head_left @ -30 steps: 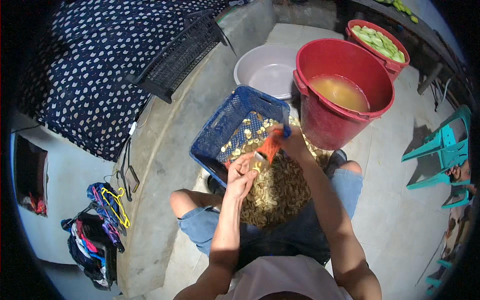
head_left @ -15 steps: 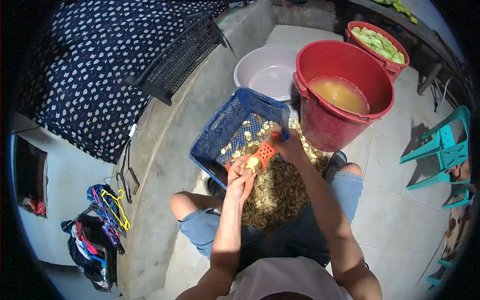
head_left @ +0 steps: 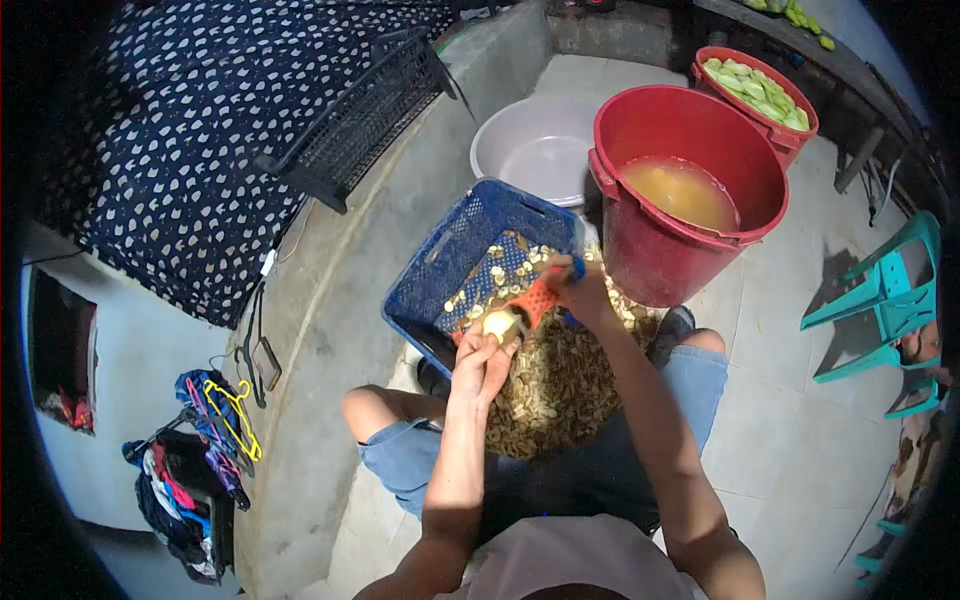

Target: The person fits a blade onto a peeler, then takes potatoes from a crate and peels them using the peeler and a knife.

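My left hand (head_left: 478,366) is closed around a small, round, pale-yellow peeled piece of produce (head_left: 500,325). My right hand (head_left: 582,292) grips an orange hand tool (head_left: 534,301) that has holes in it in the earlier frame; a blue part (head_left: 577,267) shows at its far end. The tool's near end meets the piece in my left hand, and blur there hides its exact kind. Beneath both hands lies a heap of brown and tan peelings or slices (head_left: 550,390). A blue plastic crate (head_left: 430,262) stands just beyond, with pale round pieces (head_left: 497,271) scattered inside.
A red tub (head_left: 655,255) of cloudy yellowish liquid stands ahead right, beside a pale basin (head_left: 530,150). Behind is a red bucket (head_left: 800,140) of green slices (head_left: 755,88). A black crate (head_left: 360,125) rests on the ledge at left. Teal chairs (head_left: 890,290) stand right.
The orange tool has turned, so its perforated face shows less. The yellow piece has shifted slightly left in my left hand. My right hand has rolled a little.
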Tool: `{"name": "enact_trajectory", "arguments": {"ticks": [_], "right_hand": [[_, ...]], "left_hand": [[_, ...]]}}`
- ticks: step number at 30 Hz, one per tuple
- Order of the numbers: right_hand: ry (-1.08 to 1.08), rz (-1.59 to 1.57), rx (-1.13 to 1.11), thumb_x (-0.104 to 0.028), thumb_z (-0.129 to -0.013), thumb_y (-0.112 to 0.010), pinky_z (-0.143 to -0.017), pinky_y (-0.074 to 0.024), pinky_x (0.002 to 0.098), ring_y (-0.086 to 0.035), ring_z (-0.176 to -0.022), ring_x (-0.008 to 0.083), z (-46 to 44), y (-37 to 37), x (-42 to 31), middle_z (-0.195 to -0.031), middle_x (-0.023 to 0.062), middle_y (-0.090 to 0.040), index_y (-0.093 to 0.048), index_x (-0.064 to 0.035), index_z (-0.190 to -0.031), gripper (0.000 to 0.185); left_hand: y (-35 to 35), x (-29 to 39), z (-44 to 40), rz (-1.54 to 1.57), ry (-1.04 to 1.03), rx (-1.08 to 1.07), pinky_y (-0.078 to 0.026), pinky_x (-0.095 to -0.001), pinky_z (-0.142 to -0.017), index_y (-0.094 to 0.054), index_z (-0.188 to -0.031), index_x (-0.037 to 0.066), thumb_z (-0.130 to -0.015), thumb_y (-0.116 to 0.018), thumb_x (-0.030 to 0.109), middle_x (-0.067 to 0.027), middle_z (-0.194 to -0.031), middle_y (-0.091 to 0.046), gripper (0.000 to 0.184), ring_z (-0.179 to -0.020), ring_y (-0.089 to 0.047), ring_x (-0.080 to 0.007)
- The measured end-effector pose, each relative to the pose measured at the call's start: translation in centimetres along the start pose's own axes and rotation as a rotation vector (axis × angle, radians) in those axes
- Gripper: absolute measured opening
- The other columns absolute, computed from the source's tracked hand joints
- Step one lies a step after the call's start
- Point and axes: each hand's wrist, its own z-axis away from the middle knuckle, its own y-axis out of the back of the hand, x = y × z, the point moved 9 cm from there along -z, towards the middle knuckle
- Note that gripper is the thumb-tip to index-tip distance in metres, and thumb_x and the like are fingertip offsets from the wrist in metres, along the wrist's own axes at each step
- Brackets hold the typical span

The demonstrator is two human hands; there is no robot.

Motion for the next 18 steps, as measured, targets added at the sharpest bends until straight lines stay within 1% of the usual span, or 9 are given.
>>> {"name": "enact_trajectory", "arguments": {"ticks": [1, 2, 7, 9, 11, 13, 14, 17, 18], "right_hand": [[0.075, -0.148, -0.029, -0.01, -0.081, -0.069, -0.064, -0.0515, 0.0316, -0.066, -0.069, 0.0164, 0.3, -0.9, -2.3, -0.077, 0.0069, -0.069, -0.068, -0.0052, -0.086, 0.008], [0.127, 0.047, -0.009, -0.011, -0.08, -0.07, -0.065, -0.0515, 0.031, -0.066, -0.069, 0.0163, 0.5, -0.8, -3.0, -0.077, 0.007, -0.069, -0.068, -0.0057, -0.087, 0.009], [-0.031, 0.149, 0.035, -0.012, -0.08, -0.071, -0.066, -0.05, 0.0294, -0.064, -0.072, 0.016, 0.2, 1.3, 2.2, -0.076, 0.0064, -0.067, -0.066, -0.0047, -0.086, 0.01], [0.118, 0.05, -0.012, -0.016, -0.083, -0.071, -0.065, -0.051, 0.0303, -0.064, -0.069, 0.0165, 0.1, -0.6, -2.4, -0.074, 0.0051, -0.067, -0.067, -0.0047, -0.085, 0.012], [0.061, 0.058, -0.027, -0.018, -0.084, -0.07, -0.064, -0.0507, 0.0293, -0.063, -0.068, 0.0143, 0.7, -0.4, -3.1, -0.074, 0.0036, -0.067, -0.068, -0.0054, -0.085, 0.013], [-0.165, 0.052, -0.006, -0.019, -0.085, -0.07, -0.064, -0.0499, 0.0282, -0.062, -0.068, 0.0122, 0.8, 1.1, 0.8, -0.073, 0.0026, -0.066, -0.068, -0.0052, -0.084, 0.014], [-0.05, 0.078, 0.037, -0.016, -0.084, -0.07, -0.062, -0.0497, 0.0284, -0.061, -0.067, 0.0113, 0.3, 1.5, 0.1, -0.072, 0.0017, -0.065, -0.068, -0.0049, -0.083, 0.012], [-0.043, -0.011, 0.014, -0.015, -0.083, -0.07, -0.06, -0.0505, 0.03, -0.062, -0.066, 0.012, 0.3, -0.1, -0.4, -0.072, 0.0023, -0.066, -0.067, -0.0047, -0.083, 0.01], [-0.081, -0.121, -0.057, -0.014, -0.082, -0.07, -0.059, -0.0496, 0.0302, -0.061, -0.064, 0.0117, 0.6, -0.9, -4.8, -0.072, 0.0016, -0.066, -0.068, -0.006, -0.083, 0.008]], "left_hand": [[-0.1, 0.1, 0.0, -0.083, -0.021, 0.013, -0.043, -0.0363, -0.096, -0.051, -0.126, -0.002, -0.078, -0.076, 0.015, -0.0117, -0.119, -0.061, 0.057, -0.11, -0.057, -0.0254], [-0.5, 0.2, 0.1, -0.082, -0.018, 0.019, -0.043, -0.0363, -0.096, -0.051, -0.126, -0.002, -0.078, -0.076, 0.015, -0.0117, -0.119, -0.061, 0.057, -0.11, -0.057, -0.0254], [-0.3, 0.8, 0.1, 0.076, -0.007, 0.0, -0.043, -0.0386, -0.098, -0.051, -0.124, -0.003, -0.079, -0.074, 0.013, -0.0146, -0.122, -0.058, 0.053, -0.111, -0.056, -0.0254], [0.0, 1.0, 0.2, -0.071, -0.031, 0.046, -0.043, -0.0392, -0.098, -0.051, -0.124, -0.003, -0.079, -0.074, 0.014, -0.0145, -0.121, -0.059, 0.053, -0.111, -0.056, -0.0255], [0.4, 0.7, 0.6, -0.22, -0.031, 0.098, -0.044, -0.0397, -0.098, -0.052, -0.123, -0.003, -0.079, -0.075, 0.015, -0.0144, -0.121, -0.059, 0.053, -0.111, -0.056, -0.0257], [-0.4, 0.3, 0.5, 0.024, -0.018, 0.03, -0.045, -0.0386, -0.097, -0.051, -0.123, -0.003, -0.079, -0.074, 0.013, -0.0136, -0.119, -0.059, 0.053, -0.111, -0.057, -0.0257], [-0.7, 0.6, 0.1, 0.02, -0.02, 0.017, -0.045, -0.0386, -0.097, -0.051, -0.123, -0.003, -0.079, -0.074, 0.013, -0.0136, -0.119, -0.059, 0.053, -0.111, -0.057, -0.0257], [-0.7, 0.4, 0.4, -0.001, -0.01, 0.042, -0.044, -0.0398, -0.099, -0.051, -0.123, -0.002, -0.079, -0.073, 0.008, -0.0132, -0.12, -0.058, 0.05, -0.112, -0.056, -0.0266], [0.0, 0.3, 0.5, -0.11, -0.024, 0.092, -0.044, -0.0409, -0.1, -0.053, -0.121, -0.002, -0.079, -0.074, 0.009, -0.013, -0.12, -0.058, 0.049, -0.112, -0.057, -0.0269]]}}
